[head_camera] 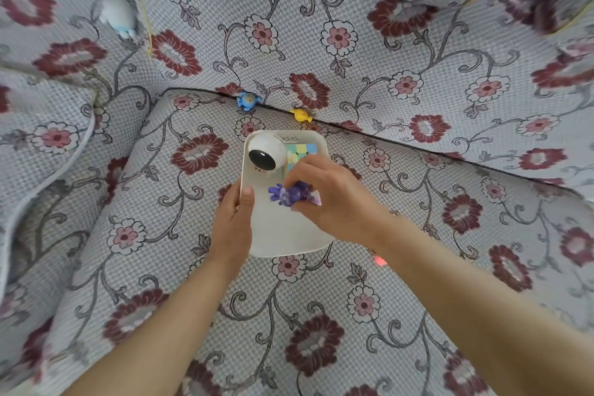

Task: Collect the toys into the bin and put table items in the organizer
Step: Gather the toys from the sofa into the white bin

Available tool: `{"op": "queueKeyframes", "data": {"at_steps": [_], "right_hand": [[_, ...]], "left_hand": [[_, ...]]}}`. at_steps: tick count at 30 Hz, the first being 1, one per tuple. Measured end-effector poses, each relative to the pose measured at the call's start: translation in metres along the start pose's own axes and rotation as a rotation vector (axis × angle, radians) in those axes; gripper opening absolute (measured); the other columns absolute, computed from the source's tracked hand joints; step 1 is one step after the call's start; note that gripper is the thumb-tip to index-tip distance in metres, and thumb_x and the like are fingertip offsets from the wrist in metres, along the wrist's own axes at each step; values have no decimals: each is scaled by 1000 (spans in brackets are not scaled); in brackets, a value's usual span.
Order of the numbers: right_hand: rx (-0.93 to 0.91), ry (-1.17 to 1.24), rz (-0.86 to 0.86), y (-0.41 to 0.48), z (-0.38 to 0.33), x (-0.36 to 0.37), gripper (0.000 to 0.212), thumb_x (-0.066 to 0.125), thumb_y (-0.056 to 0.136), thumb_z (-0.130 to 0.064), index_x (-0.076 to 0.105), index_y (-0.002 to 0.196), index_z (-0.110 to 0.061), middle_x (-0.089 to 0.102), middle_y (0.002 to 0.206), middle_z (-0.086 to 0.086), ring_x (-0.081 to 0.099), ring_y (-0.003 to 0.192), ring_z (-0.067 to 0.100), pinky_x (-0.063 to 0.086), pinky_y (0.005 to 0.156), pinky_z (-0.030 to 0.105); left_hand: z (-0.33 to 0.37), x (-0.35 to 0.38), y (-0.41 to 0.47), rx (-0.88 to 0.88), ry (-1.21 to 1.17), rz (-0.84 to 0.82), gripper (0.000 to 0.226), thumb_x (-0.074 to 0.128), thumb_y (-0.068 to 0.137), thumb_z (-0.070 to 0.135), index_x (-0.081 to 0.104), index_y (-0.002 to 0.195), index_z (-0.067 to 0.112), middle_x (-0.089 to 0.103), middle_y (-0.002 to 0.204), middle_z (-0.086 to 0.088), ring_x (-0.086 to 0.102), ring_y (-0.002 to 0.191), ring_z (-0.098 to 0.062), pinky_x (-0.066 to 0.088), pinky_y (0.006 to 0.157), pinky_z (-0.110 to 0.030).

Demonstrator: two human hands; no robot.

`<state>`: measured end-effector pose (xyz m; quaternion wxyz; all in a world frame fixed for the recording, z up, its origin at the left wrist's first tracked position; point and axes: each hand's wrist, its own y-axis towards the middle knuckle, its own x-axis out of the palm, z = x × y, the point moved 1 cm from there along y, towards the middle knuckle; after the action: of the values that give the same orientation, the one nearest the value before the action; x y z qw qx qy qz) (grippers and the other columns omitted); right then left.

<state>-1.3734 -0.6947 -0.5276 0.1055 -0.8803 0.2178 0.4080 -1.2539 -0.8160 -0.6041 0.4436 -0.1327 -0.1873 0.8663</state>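
- While pinched in right hand (324, 199), purple toy (294, 194) over bin (283, 241): lower, then release clear of white robot (266, 153) and cube (302, 153).
- Left hand (234, 222) clamped on bin rim: steady.
- Blue toy (247, 101), yellow toy (300, 114) uncollected, wedged at sofa (418, 267) crease.

Sofa cover (418, 170): woven cloth, coarse, matt. Bin (283, 235): smooth white plastic. Round robot toy (266, 151): glossy plastic, black shiny face. Purple toy (291, 194): smooth plastic.
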Motion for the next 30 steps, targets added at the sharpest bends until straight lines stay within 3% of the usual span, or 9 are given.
{"op": "queueKeyframes", "data": {"at_steps": [3, 6, 9, 13, 17, 21, 26, 30], "right_hand": [[38, 38, -3, 5, 2, -3, 24, 74, 75, -5, 62, 96, -10, 58, 95, 1, 52, 86, 18, 46, 73, 30], [64, -115, -71, 4, 21, 6, 19, 68, 77, -3, 62, 95, -7, 58, 91, 5, 47, 83, 20, 48, 72, 41], [98, -279, -96, 0, 35, 11, 28, 61, 77, 1, 63, 104, -9, 57, 94, 6, 47, 85, 23, 49, 73, 45], [93, -469, -67, 0, 35, 10, 27, 60, 81, -7, 65, 107, -10, 55, 100, 8, 50, 92, 27, 47, 77, 43], [84, -611, 23, -2, 44, 8, 30, 72, 70, -9, 70, 98, -17, 56, 103, 6, 52, 99, 29, 37, 82, 36], [132, -610, 36, -7, 53, 5, 36, 76, 66, -8, 65, 99, -13, 56, 109, 7, 52, 102, 30, 36, 86, 37], [173, -482, 178, -23, 62, -6, 28, 70, 79, -19, 63, 106, -12, 60, 109, 5, 53, 105, 26, 36, 87, 36], [386, -354, 342, -52, 83, -13, 16, 56, 90, -12, 61, 105, -11, 60, 105, 4, 52, 99, 21, 38, 90, 33]], "left_hand": [[4, 2, 1, -12, 7, 7, 39, 36, 102, 39, 58, 123, 15, 67, 102, 2, 65, 84, -7, 49, 63, -17], [6, 3, 3, -6, 46, 40, 42, 37, 99, 45, 58, 123, 17, 65, 106, 4, 63, 95, -13, 49, 74, -28], [9, 6, 3, 16, 60, 31, 45, 38, 97, 51, 59, 119, 18, 65, 100, 8, 62, 94, -14, 49, 77, -32], [7, 13, 3, 24, 69, 12, 44, 37, 99, 46, 57, 125, 16, 64, 103, 5, 61, 94, -12, 47, 73, -26], [4, 19, 1, 4, 54, 9, 56, 38, 94, 58, 54, 131, 20, 63, 121, -5, 62, 108, -22, 53, 89, -42], [4, 22, 1, -25, 44, 25, 60, 39, 92, 61, 53, 132, 18, 60, 126, -8, 60, 112, -25, 51, 95, -49], [2, 27, 4, -30, 42, 24, 53, 38, 98, 48, 50, 135, 13, 59, 128, -10, 59, 112, -26, 52, 88, -39], [-1, 33, 6, -38, 33, 8, 52, 38, 97, 48, 50, 136, 15, 60, 127, -7, 60, 112, -22, 53, 90, -38]]}}
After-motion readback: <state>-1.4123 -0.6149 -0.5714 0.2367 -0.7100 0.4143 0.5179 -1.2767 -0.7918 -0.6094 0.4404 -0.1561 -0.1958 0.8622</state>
